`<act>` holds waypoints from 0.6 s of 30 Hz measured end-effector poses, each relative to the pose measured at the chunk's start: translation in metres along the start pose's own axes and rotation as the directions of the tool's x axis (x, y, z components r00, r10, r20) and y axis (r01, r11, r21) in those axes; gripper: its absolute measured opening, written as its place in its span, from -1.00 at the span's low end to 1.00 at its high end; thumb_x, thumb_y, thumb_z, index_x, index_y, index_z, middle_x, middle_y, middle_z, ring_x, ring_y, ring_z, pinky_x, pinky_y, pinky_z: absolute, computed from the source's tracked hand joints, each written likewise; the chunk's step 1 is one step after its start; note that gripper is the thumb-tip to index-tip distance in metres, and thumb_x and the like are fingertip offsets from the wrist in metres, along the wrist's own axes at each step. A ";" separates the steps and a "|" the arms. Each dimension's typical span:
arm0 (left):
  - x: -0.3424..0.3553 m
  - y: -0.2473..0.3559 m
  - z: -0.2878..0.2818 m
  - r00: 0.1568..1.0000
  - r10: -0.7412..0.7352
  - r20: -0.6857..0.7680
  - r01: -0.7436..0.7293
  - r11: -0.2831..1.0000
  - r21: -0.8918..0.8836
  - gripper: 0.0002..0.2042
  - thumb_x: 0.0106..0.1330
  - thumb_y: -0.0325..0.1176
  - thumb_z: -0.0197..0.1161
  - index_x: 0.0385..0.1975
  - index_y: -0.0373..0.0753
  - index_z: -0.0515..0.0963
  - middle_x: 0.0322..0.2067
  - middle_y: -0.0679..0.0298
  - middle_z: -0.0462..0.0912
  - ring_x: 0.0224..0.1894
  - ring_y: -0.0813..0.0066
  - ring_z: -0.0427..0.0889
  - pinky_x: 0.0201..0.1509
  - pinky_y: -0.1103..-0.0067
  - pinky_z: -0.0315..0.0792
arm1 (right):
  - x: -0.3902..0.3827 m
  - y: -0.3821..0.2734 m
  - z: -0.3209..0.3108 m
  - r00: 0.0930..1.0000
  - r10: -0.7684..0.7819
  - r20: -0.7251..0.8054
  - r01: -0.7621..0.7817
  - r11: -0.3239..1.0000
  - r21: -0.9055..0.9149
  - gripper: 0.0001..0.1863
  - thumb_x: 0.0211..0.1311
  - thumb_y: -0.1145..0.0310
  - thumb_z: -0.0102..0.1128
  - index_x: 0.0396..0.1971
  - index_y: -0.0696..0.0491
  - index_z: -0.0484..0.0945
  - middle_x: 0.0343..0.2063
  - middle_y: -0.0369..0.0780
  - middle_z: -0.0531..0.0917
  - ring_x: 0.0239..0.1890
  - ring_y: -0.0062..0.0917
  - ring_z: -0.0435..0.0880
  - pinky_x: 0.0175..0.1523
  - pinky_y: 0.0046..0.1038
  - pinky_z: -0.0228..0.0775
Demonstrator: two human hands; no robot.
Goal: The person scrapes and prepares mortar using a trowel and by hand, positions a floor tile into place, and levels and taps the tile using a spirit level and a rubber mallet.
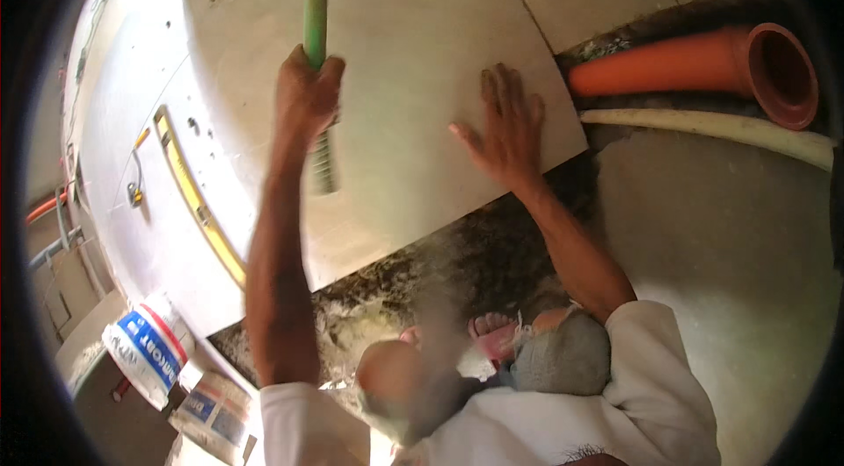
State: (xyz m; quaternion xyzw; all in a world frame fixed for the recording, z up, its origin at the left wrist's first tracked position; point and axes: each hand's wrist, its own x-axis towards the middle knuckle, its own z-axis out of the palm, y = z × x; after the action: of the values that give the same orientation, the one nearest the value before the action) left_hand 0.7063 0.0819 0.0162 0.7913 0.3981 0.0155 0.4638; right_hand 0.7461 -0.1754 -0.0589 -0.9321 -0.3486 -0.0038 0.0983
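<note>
My left hand [308, 95] is wrapped round the handle of a green-headed mallet [316, 9], its head pointing away from me and slightly blurred. The ridged lower end of the handle sticks out below my fist, above a large pale floor tile [396, 158]. Flat on the same tile, near its right corner, my right hand [510, 127] rests with fingers spread and nothing in it. The tile's near edge borders a strip of rough dark bedding [466, 246] in front of my feet.
An orange pipe [668, 66] and a cream-coloured pipe [712, 127] lie right of the tile. At left, a yellow spirit level [198, 202] and a small yellow tool [135, 193] with a cord rest on laid tiles. White buckets [145, 352] stand at the lower left.
</note>
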 end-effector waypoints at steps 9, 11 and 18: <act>-0.053 -0.012 -0.048 0.956 -0.225 0.186 0.221 0.974 0.043 -0.77 0.17 -0.29 0.20 -0.39 -0.35 0.43 -0.60 0.16 0.47 -0.61 0.31 0.49 -0.53 0.41 0.40 | -0.057 -0.022 0.008 0.997 0.073 0.026 -0.074 0.997 0.027 -0.10 0.21 -0.22 -0.02 0.32 0.16 0.03 0.35 0.04 0.05 0.40 -0.11 0.01 0.27 0.14 -0.11; -0.057 -0.048 -0.072 0.982 -0.001 -0.189 0.061 0.949 0.308 -0.69 0.18 -0.20 0.25 -0.31 -0.34 0.44 -0.52 0.04 0.53 -0.47 0.10 0.55 -0.34 0.30 0.42 | -0.054 -0.024 0.011 0.998 0.063 0.011 -0.064 0.995 0.071 -0.09 0.19 -0.22 0.01 0.33 0.15 0.02 0.35 0.04 0.04 0.41 -0.10 -0.03 0.27 0.16 -0.13; -0.022 -0.157 -0.122 0.906 0.330 -0.264 -0.076 0.742 0.666 -0.62 0.18 -0.15 0.30 -0.25 -0.33 0.38 0.08 -0.12 0.42 -0.04 -0.14 0.50 -0.03 0.23 0.40 | 0.032 -0.037 0.007 0.994 -0.107 0.037 0.103 0.989 0.109 -0.20 0.24 -0.13 0.02 0.35 0.00 0.07 0.37 -0.04 0.06 0.42 -0.14 -0.04 0.26 0.21 -0.12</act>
State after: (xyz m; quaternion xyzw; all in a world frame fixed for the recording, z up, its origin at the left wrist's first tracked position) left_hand 0.5466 0.1949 -0.0240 0.9235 0.3676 0.0766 0.0783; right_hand 0.7457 -0.1256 -0.0569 -0.9058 -0.3988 0.0295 0.1402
